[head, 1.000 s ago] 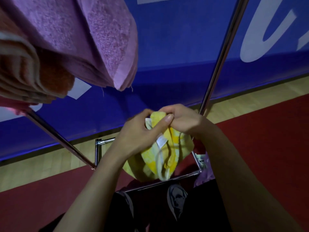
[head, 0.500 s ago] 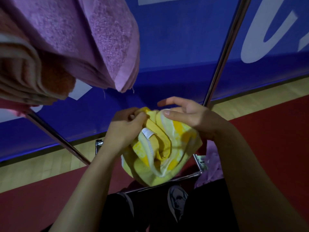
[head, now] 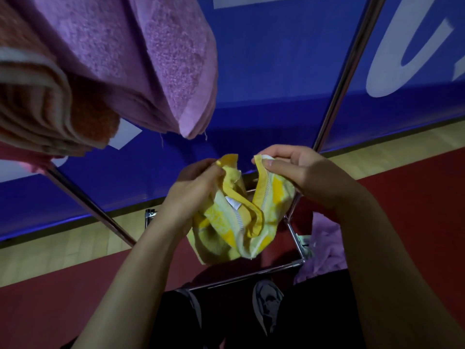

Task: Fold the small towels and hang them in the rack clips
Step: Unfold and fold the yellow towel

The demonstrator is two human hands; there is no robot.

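Note:
A small yellow and white towel hangs bunched between my two hands in the middle of the view. My left hand pinches one corner at its upper left. My right hand pinches another corner at its upper right, a short gap apart. A white label shows in the sagging middle. Folded towels hang overhead at upper left: a purple one and an orange and white one. The rack clips are out of view.
Two chrome rack poles slant down, one at left and one at right. The rack's lower chrome frame sits below the towel. A purple towel lies at lower right. A blue banner stands behind; wood and red floor lie below.
My hands have drawn apart, each now pinching a corner of the yellow towel. The towel has opened from a tight bundle into a sagging loop.

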